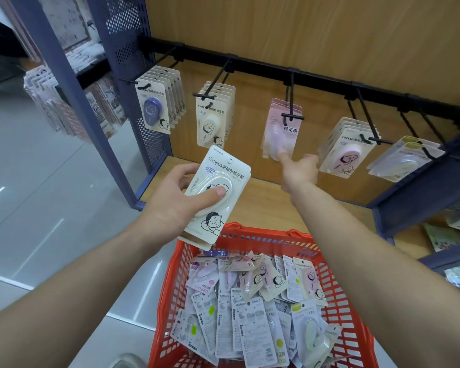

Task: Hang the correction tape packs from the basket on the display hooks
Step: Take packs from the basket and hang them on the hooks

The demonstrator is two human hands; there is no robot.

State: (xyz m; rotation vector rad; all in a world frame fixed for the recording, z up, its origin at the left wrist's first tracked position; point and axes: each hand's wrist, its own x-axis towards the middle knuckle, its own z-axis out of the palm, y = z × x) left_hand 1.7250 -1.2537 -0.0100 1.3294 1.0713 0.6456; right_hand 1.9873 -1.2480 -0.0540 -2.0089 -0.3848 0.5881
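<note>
Wooden shelving (303,35) behind, left hand (170,205) grips pack (223,171).

Right hand (299,171) and pink packs (279,139) blurred; left hand (170,205) fingertips hidden behind cream pack (223,170); basket (263,235) cut by bottom edge.

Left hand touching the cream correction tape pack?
Touching. Head view: the left hand grips the cream correction tape pack, thumb lying across its blister, fingers curled round the card's left edge.

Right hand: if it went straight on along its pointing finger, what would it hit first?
The pink packs hanging on the middle hook. The right hand points a finger at their lower edge and looks nearly touching, though blur hides the exact gap.
</note>
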